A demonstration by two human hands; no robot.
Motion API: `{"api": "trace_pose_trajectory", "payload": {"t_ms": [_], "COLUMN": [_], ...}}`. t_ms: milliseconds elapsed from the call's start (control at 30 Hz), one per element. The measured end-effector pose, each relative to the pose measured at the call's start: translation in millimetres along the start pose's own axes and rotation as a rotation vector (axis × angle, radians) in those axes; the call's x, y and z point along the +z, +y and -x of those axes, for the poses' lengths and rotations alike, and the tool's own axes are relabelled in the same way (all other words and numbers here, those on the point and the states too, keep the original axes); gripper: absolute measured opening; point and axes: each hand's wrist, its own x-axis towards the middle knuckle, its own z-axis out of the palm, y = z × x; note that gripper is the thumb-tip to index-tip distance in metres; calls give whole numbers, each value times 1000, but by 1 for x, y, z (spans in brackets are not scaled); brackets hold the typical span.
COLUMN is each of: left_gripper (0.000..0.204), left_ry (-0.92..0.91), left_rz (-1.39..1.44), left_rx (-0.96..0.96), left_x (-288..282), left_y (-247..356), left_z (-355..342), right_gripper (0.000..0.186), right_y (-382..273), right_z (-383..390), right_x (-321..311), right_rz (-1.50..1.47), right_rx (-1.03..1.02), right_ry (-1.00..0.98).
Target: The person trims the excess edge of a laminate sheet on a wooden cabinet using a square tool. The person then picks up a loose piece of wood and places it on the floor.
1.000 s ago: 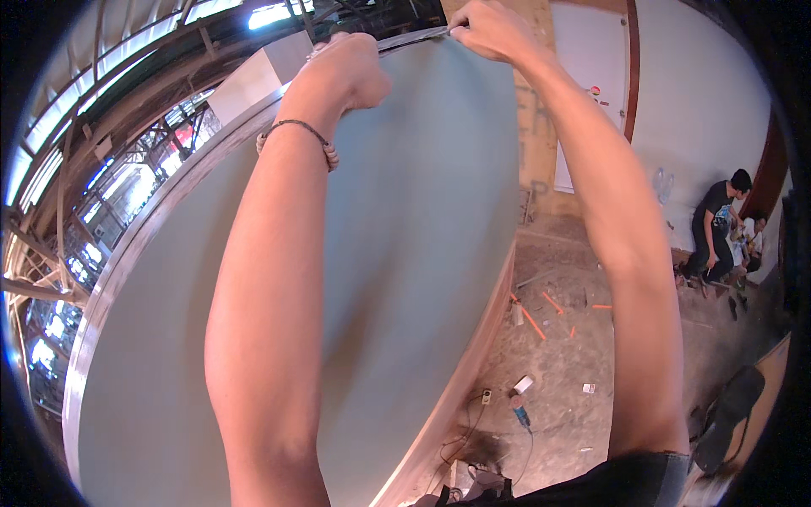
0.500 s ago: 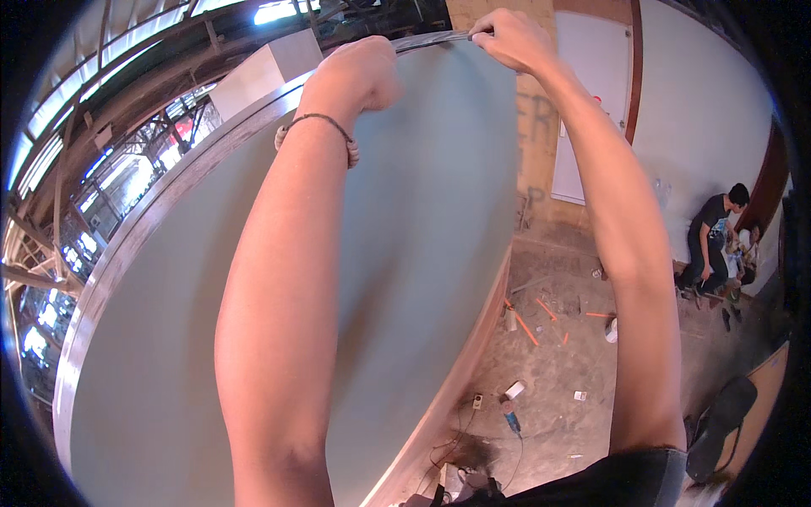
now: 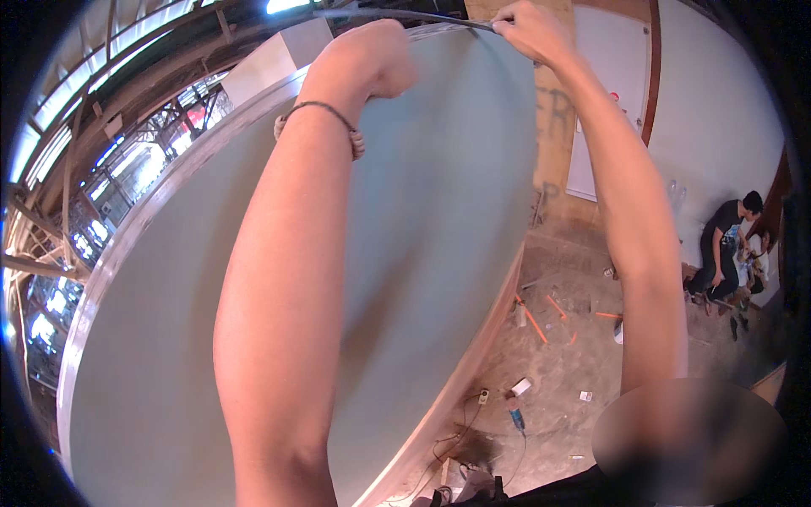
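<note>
A large flat grey-green panel [image 3: 439,194] with a pale rim stands tilted in front of me, spanning much of the view. At its far top edge my right hand [image 3: 534,34] pinches a thin dark grey strip [image 3: 439,17], which stretches leftward above the rim. My left hand [image 3: 372,57], with a dark cord bracelet [image 3: 319,106] on the wrist, is curled closed near the same edge, left of the right hand. Its fingertips are turned away and slightly smeared, so whatever they grip is hidden.
On the floor to the right lie a blue power tool [image 3: 516,416] with a cord, a small socket box [image 3: 483,396] and orange strips [image 3: 532,319]. A person [image 3: 723,241] sits by the right wall. A white box shape [image 3: 262,69] stands behind the panel.
The dark strip now shows apart from the rim, its left part raised above my left hand. Both hands appear slightly higher and further right, and the whole view has shifted a little.
</note>
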Motion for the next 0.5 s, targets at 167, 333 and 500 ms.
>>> {"api": "trace_pose_trajectory", "payload": {"t_ms": [167, 333, 500], "left_gripper": [64, 72, 66], "left_ry": [152, 68, 128], "left_rz": [59, 136, 53], "left_rx": [97, 86, 13], "left_x": [5, 2, 10], "left_y": [-1, 7, -12], "left_z": [-2, -2, 2], "right_gripper": [30, 31, 40], "right_y": [60, 131, 85], "right_z": [-32, 71, 259], "right_x": [31, 25, -22], "right_rz": [106, -350, -1149], "right_rx": [97, 370, 971], "right_ry": [117, 234, 78]}}
